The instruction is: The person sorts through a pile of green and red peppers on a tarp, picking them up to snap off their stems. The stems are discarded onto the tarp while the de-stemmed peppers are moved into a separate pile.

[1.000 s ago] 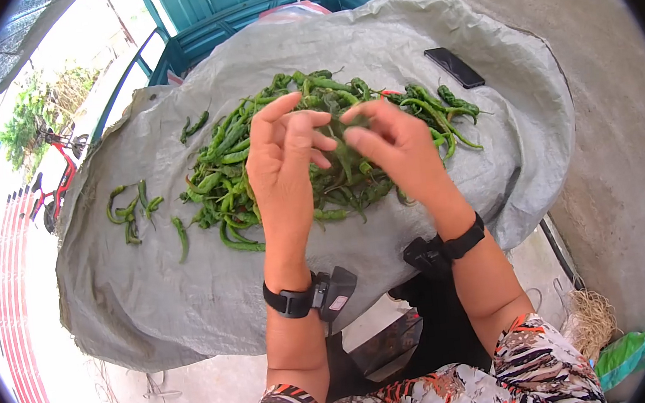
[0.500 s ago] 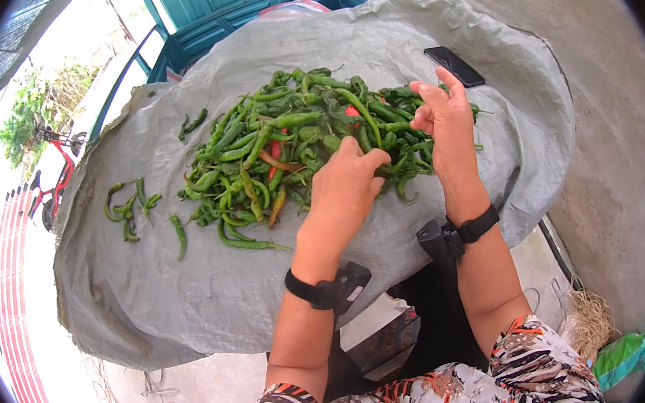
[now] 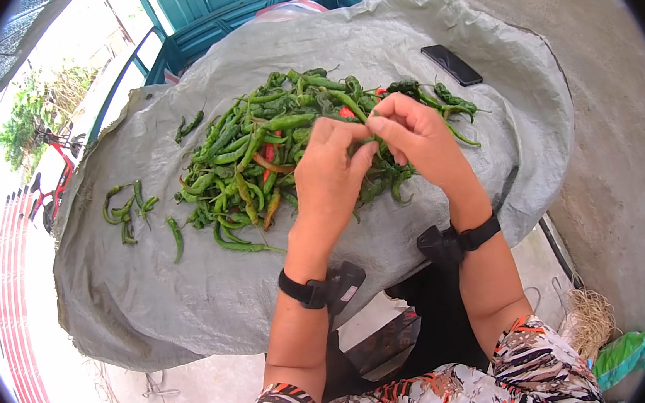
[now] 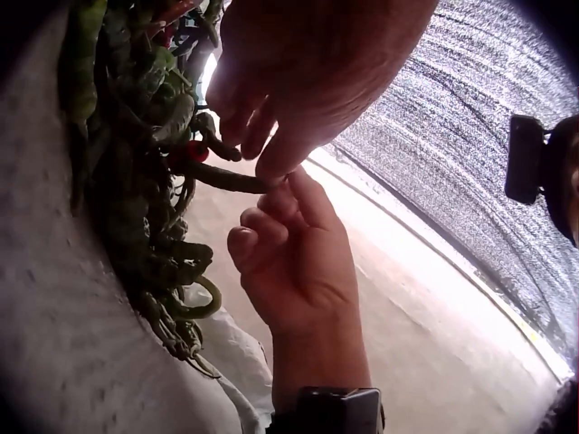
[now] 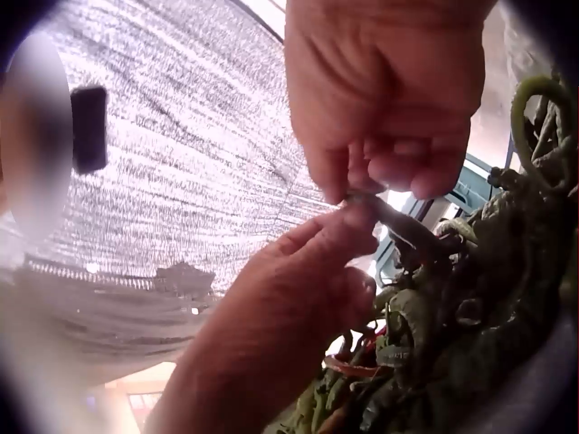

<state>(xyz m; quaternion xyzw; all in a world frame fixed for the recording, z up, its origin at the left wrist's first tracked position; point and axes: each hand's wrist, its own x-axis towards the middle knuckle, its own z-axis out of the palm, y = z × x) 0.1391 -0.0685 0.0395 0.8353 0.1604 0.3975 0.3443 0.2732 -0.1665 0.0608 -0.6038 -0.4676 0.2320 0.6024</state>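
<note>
Both hands meet above the near right part of a heap of green peppers. In the left wrist view, one long green pepper runs out from where the fingertips come together. My left hand pinches it near its end between thumb and fingers. Thumb and forefinger of my right hand pinch at the very tip of that same end, against the left fingertips. From the head view the hands largely hide this pepper. A few red peppers show among the green ones.
A grey woven sheet lies under the heap. Several loose peppers lie at the left, and a black phone rests at the far right. Behind the sheet rises a teal cart bed. Dry twine lies on the ground, lower right.
Half a second ago my left hand reached into the heap while the right was raised at the right, apart from it. Now the left has lifted and the right has come in to meet it.
</note>
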